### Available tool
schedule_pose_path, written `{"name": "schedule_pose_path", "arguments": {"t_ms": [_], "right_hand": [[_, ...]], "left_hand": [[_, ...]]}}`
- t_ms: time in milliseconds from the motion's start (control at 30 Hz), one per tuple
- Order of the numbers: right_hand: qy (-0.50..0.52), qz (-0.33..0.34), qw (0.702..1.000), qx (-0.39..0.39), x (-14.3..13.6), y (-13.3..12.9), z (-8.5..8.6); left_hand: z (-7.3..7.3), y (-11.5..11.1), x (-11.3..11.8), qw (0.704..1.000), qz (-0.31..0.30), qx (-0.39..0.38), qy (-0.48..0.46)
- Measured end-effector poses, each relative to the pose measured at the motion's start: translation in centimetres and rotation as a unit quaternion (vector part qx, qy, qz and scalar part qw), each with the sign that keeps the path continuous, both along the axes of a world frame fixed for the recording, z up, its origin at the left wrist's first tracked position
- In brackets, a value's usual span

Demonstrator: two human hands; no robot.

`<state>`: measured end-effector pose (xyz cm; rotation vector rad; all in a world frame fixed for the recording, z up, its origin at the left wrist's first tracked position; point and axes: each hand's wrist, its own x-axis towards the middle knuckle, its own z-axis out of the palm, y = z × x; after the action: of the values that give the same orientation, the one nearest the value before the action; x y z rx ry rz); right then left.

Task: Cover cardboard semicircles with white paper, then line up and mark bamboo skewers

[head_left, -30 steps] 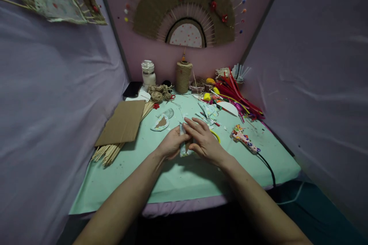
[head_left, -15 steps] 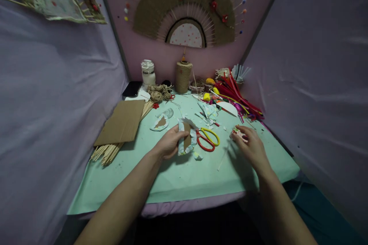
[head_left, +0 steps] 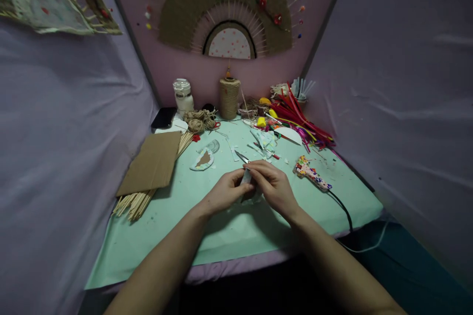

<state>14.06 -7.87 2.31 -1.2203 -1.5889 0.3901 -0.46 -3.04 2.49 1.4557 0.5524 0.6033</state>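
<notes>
My left hand (head_left: 229,188) grips a small piece of cardboard wrapped in pale blue patterned cloth (head_left: 246,177), just in front of the table's middle. Fingers of my right hand (head_left: 275,186) are pinched on the upper edge of the same piece, whose lower part is mostly hidden by both hands. Behind the fingers the blades of the scissors (head_left: 241,156) show; their handles are covered. A colourfully patterned glue gun (head_left: 312,175) lies on its side to the right, its black cord running off the front edge. Left of my hands rests another cloth-edged cardboard piece (head_left: 202,160).
A cardboard sheet (head_left: 151,163) lies over wooden sticks (head_left: 136,206) at left. Along the back stand a white jar (head_left: 183,97), a twine spool (head_left: 229,99) and red pipe cleaners (head_left: 291,108). Cloth scraps (head_left: 265,139) and a white half-disc (head_left: 290,134) lie behind my hands.
My right hand has let go of the glue gun, leaving it on the table, and moved left onto the cloth-wrapped cardboard. My left hand keeps hold of that piece, now turned. The view has shifted slightly.
</notes>
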Motion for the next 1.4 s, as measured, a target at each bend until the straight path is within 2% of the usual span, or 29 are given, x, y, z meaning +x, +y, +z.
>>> {"name": "schedule_pose_path", "arguments": {"t_ms": [100, 200, 300, 400, 500, 567, 600, 667, 733, 767, 833, 900, 1000, 1133, 1267, 1333, 1400], "right_hand": [[-0.058, -0.013, 0.996, 0.059, 0.5, -0.1, -0.5], [-0.175, 0.020, 0.979, 0.100, 1.5, -0.1, -0.7], [-0.280, 0.060, 0.952, 0.109, 2.5, 0.0, -0.5], [-0.332, 0.069, 0.935, 0.103, 3.0, -0.3, -0.2], [-0.339, 0.071, 0.933, 0.093, 3.1, -1.1, 0.2], [-0.300, 0.059, 0.947, 0.096, 3.6, -1.8, 0.5], [-0.263, 0.031, 0.959, 0.099, 4.1, -2.1, 0.6], [-0.174, -0.077, 0.977, 0.094, 5.9, -2.6, 0.3], [-0.118, -0.206, 0.970, 0.043, 8.8, -2.9, -0.6], [-0.126, -0.243, 0.962, -0.010, 10.4, -3.0, -1.3], [-0.220, -0.269, 0.927, -0.141, 13.6, -3.1, -3.0], [-0.297, -0.278, 0.885, -0.225, 16.0, -3.3, -4.7], [-0.346, -0.283, 0.859, -0.252, 17.5, -3.4, -6.3], [-0.345, -0.297, 0.844, -0.284, 17.6, -2.4, -6.5], [-0.310, -0.284, 0.856, -0.301, 17.7, -2.1, -5.5], [-0.257, -0.286, 0.885, -0.262, 17.5, -2.7, -4.7], [-0.139, -0.266, 0.928, -0.220, 16.5, -3.5, -3.8]], "left_hand": [[0.2, -0.2, -0.1, 1.000, -0.001, -0.011, -0.009], [0.1, -0.2, -0.3, 1.000, -0.023, -0.015, -0.010], [-0.4, 0.0, -0.3, 0.999, -0.022, -0.017, -0.023], [-0.9, 0.4, -0.3, 0.999, -0.008, -0.021, -0.028], [-0.9, 0.7, -0.4, 0.999, -0.004, -0.032, -0.020], [-0.7, 0.7, -0.4, 0.998, 0.007, -0.061, -0.019], [-0.6, 0.8, -0.5, 0.996, 0.012, -0.081, -0.016], [-0.3, 0.7, -0.5, 0.992, 0.024, -0.121, -0.009], [0.0, 0.7, -0.4, 0.987, 0.044, -0.152, -0.003], [0.1, 0.7, -0.4, 0.985, 0.059, -0.163, -0.003], [0.2, 0.8, -0.2, 0.980, 0.088, -0.179, -0.008], [0.2, 0.9, -0.2, 0.976, 0.107, -0.191, -0.016], [-0.1, 1.1, -0.3, 0.971, 0.105, -0.214, -0.026], [-0.5, 1.2, -0.5, 0.963, 0.067, -0.257, -0.047], [-0.4, 1.1, -0.5, 0.951, 0.046, -0.298, -0.062], [-0.3, 1.1, -0.5, 0.952, 0.050, -0.296, -0.056], [-0.3, 1.1, -0.4, 0.958, 0.051, -0.277, -0.047]]}}
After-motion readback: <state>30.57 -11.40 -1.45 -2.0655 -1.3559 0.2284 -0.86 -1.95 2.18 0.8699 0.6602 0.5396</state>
